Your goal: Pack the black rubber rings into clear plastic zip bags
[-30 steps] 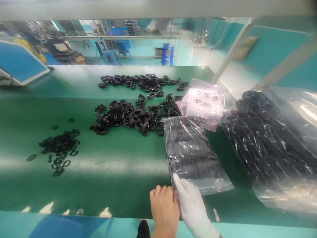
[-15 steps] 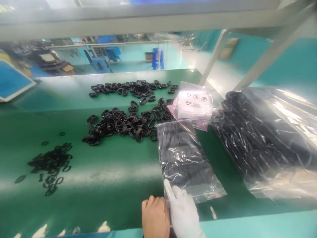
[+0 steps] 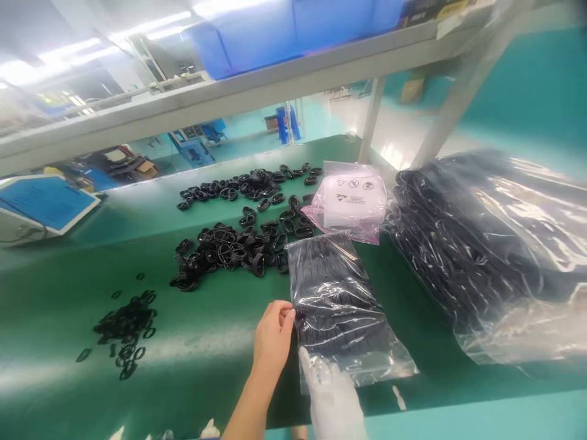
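Note:
A clear plastic bag packed with rows of thin black strips lies flat before me. My bare left hand has its fingers closed at the bag's left edge, thumb and fingertips pinched together there. My right hand, in a white glove, is at the bag's near left corner. Its fingers are bent over the clear end of the film, apparently gripping it; the fingertips are partly blurred. Beyond the left hand spreads a heap of coiled black cables. Small black rings lie in a pile farther left.
A pink-tinted bag with a white pack stands behind the strip bag. To the right is a large clear bag of black items. More coiled cables lie at the back, under a shelf beam. A blue-faced panel is at left.
My left hand has moved away from beside the glove, up along the bag to its left edge. The gloved hand has shifted slightly down. The camera view has tilted.

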`<state>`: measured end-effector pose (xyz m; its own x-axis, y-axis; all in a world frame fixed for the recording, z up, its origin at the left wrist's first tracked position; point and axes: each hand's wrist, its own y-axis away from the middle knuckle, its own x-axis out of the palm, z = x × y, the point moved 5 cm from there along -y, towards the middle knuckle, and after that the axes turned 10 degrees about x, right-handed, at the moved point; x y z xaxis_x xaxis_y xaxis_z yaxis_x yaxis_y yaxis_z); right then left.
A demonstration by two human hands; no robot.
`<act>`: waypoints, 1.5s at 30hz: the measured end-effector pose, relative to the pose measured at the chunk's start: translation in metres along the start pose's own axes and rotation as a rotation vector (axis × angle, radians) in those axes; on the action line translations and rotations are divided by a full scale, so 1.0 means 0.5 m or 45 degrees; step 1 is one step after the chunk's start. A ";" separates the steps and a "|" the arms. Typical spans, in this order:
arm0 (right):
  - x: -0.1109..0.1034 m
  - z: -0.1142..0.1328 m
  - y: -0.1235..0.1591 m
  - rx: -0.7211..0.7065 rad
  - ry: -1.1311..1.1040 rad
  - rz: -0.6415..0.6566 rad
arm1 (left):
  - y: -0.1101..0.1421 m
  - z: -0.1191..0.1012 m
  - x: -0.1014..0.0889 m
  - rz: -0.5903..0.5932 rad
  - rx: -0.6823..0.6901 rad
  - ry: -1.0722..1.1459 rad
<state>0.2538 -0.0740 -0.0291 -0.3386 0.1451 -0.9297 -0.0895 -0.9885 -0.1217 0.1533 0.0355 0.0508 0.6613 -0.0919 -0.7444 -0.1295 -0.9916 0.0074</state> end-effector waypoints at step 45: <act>-0.118 -0.349 -0.015 1.605 -1.850 0.371 | 0.176 0.079 0.094 0.484 -0.364 0.146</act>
<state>0.4379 -0.0824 -0.0339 -0.7987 0.5805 0.1582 -0.1861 -0.4884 0.8525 0.1435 -0.0522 -0.0099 0.6858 -0.4456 -0.5755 -0.1797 -0.8699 0.4594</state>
